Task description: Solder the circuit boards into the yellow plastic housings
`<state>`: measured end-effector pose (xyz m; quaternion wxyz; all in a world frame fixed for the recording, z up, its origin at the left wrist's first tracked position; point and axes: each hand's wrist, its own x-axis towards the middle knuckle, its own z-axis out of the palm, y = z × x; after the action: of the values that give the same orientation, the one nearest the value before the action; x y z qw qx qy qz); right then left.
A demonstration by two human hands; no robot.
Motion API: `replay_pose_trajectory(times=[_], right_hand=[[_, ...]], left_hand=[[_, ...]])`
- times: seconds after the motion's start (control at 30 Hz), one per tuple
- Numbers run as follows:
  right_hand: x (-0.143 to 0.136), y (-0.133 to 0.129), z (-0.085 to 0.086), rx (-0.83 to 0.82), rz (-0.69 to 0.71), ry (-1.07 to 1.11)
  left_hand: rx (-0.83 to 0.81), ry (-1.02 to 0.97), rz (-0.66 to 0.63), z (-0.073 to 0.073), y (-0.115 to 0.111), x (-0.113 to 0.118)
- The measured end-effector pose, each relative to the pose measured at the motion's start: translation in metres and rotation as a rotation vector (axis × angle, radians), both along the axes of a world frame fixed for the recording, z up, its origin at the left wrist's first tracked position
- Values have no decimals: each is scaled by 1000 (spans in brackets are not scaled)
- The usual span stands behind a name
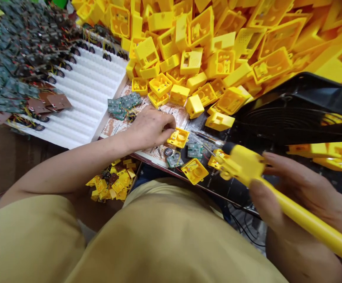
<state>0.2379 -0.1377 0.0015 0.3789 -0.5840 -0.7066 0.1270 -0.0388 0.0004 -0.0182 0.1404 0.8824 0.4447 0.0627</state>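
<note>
My left hand [151, 127] is closed, its thumb and fingers pinching the left edge of a small open yellow case [178, 137] on the work surface. My right hand [288, 188] is wrapped round a yellow-handled soldering iron [303, 212]; its metal tip points left, towards the case. Another yellow piece [241, 164] overlaps the front of the iron, seemingly held with it. Below and right of the case lie green circuit boards [195, 150] with thin wires and a small round black part [168, 151]. A further open yellow case [194, 171] rests by the near edge.
Yellow cases [165, 43] are heaped along the back. A black fan-like housing [297, 110] stands at the right. On the left, a ridged white foam tray [85, 94] bears many boards. A box of yellow parts [114, 182] sits below the edge.
</note>
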Motion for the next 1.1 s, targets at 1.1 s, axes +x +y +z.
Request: replay_pose_trajectory(times=[1.1], right_hand=[[-19, 27, 2, 214, 218, -111]], left_hand=[[-96, 446, -11, 38, 16, 36]])
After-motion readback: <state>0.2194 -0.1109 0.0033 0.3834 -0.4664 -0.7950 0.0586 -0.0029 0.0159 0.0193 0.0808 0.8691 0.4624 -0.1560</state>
